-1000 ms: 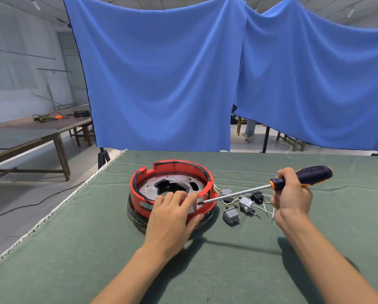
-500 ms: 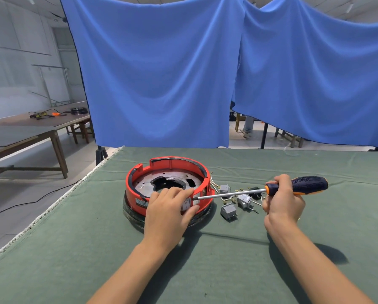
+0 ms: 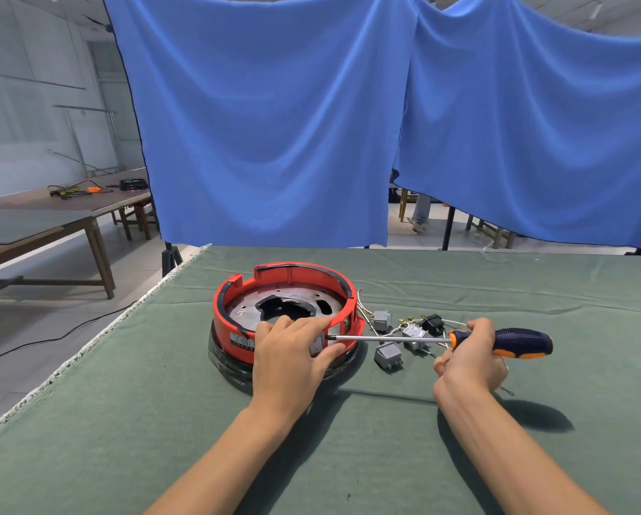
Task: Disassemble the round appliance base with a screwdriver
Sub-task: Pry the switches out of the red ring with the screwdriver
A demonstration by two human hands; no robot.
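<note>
On the green table (image 3: 125, 421), my left hand (image 3: 292, 356) grips the round red base (image 3: 237, 321); my right hand (image 3: 471, 360) holds one screwdriver (image 3: 512, 343), tip at its rim. Inside lies a metal plate (image 3: 248, 310). Beside it, three grey switches (image 3: 388, 355), one black (image 3: 433, 323).

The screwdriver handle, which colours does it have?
The screwdriver handle is dark navy with orange accents, seen best in the head view, held by the right hand.

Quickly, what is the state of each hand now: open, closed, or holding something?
Left hand: grips the near rim of the red appliance base.
Right hand: closed round the screwdriver handle.
</note>
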